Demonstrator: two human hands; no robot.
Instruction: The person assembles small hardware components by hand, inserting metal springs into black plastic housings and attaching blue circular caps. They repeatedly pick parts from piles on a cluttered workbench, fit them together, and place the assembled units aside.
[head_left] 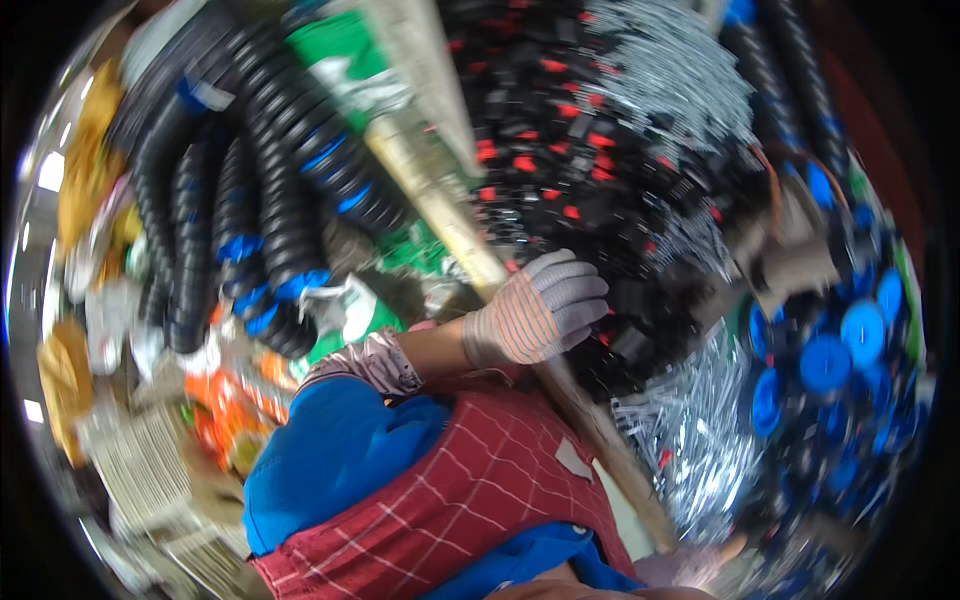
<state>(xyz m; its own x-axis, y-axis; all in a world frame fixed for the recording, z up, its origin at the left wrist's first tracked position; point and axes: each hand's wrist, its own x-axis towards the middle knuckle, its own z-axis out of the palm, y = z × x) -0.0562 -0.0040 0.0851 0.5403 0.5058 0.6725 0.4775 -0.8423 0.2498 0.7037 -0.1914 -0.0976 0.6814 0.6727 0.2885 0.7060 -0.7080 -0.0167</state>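
My left hand (545, 305), in a pale grey glove with orange stripes, reaches over the wooden edge strip (605, 440) of the work surface. Its fingers lie stretched out side by side, and I see nothing held in them; the thumb is hidden. Just beyond the fingertips lies a heap of small black parts (650, 285), with red pieces (600, 140) mixed in. My right hand (695, 562) shows only in part at the lower edge, blurred, close to a pile of thin silvery metal pieces (705, 430). What its fingers do cannot be made out.
Blue round discs (825, 362) lie at the right. More silvery metal pieces (680, 75) are heaped at the far side. Long black ribbed stacks (285, 170) with blue bands stand at the left, above plastic bags (225, 410) and cardboard (140, 465).
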